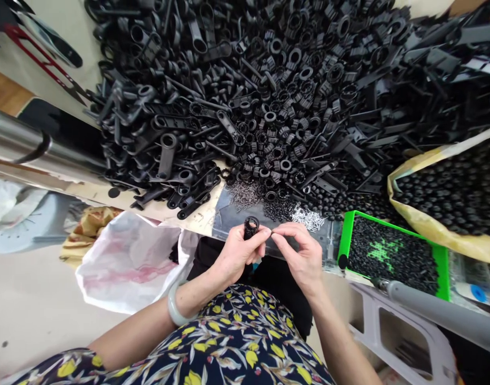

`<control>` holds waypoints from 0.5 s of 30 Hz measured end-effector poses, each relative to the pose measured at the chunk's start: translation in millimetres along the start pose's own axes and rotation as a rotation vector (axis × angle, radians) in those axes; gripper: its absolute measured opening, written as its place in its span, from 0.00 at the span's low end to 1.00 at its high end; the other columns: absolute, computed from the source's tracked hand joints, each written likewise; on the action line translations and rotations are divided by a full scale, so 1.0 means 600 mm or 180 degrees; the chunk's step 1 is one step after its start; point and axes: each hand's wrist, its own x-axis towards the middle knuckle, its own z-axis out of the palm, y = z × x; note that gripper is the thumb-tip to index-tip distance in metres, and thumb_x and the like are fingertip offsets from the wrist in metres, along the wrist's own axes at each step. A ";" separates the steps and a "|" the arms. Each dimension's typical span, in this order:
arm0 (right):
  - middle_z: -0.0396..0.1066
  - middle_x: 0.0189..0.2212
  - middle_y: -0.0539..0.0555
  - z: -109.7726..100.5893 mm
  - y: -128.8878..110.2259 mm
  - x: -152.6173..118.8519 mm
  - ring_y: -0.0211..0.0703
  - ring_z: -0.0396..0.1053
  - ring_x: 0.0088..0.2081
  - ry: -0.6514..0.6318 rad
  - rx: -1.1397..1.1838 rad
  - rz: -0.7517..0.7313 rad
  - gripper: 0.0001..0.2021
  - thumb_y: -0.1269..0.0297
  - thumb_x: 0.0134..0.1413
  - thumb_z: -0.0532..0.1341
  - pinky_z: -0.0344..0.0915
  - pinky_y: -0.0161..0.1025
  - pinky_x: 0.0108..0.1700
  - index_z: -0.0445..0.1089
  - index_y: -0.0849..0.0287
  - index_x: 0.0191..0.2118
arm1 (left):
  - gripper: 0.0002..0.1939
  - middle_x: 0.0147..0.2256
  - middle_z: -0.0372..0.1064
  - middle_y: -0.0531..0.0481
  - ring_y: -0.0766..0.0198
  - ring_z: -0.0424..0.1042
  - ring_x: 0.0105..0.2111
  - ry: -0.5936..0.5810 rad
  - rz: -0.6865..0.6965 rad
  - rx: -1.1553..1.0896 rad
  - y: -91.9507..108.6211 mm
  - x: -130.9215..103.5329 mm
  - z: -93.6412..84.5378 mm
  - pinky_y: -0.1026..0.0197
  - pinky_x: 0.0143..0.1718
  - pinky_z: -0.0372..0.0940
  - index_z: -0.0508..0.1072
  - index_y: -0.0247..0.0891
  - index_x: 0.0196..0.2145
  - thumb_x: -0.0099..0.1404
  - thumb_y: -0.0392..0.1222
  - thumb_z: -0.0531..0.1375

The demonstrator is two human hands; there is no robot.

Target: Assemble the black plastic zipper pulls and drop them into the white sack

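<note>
My left hand (242,248) is closed around a black plastic part with a ring-shaped end (251,227); the rest of that part is hidden in the fingers. Close beside it, my right hand (301,251) pinches with thumb and forefinger near the left thumb. Whatever sits in that pinch is too small to make out. Just beyond the hands lie a heap of small silvery pins (308,218), a patch of tiny black pieces (274,209) and a pile of small brownish metal bits (245,195).
A large heap of black ringed parts and handles (228,96) covers the table. At right stand a green tray (441,272) of small black and green pieces and a yellow-edged sack (397,182) of black balls. A white bag (120,256) hangs at left, below a metal cylinder (68,152).
</note>
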 end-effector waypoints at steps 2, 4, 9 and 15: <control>0.78 0.38 0.52 -0.002 -0.002 0.000 0.47 0.74 0.45 0.0033 -0.0051 -0.0121 0.02 0.63 0.65 0.68 0.69 0.48 0.52 0.79 0.51 0.39 | 0.20 0.17 0.66 0.57 0.77 0.52 0.13 -0.0014 -0.0005 0.0019 -0.002 0.000 0.000 0.69 0.16 0.48 0.75 0.34 0.34 0.58 0.54 0.72; 0.78 0.39 0.52 -0.005 -0.001 0.000 0.47 0.74 0.45 0.0061 -0.0043 -0.0136 0.01 0.63 0.65 0.68 0.70 0.48 0.52 0.79 0.51 0.39 | 0.20 0.17 0.66 0.57 0.76 0.52 0.13 -0.0034 0.0000 0.0102 -0.005 0.000 0.000 0.69 0.16 0.48 0.76 0.34 0.35 0.59 0.54 0.72; 0.80 0.40 0.53 -0.012 0.007 0.000 0.47 0.76 0.45 -0.0022 0.0003 -0.0075 0.03 0.61 0.66 0.68 0.72 0.48 0.52 0.80 0.51 0.40 | 0.19 0.17 0.65 0.57 0.76 0.53 0.14 -0.0047 0.0093 0.0509 -0.010 -0.001 -0.003 0.69 0.16 0.46 0.77 0.33 0.35 0.62 0.55 0.70; 0.81 0.39 0.52 -0.014 0.009 -0.005 0.46 0.76 0.45 -0.0075 -0.0041 -0.0224 0.03 0.65 0.66 0.68 0.72 0.47 0.51 0.81 0.50 0.42 | 0.18 0.17 0.64 0.56 0.75 0.52 0.15 -0.0031 0.0232 0.0822 -0.014 -0.001 -0.005 0.69 0.16 0.46 0.76 0.33 0.32 0.63 0.54 0.68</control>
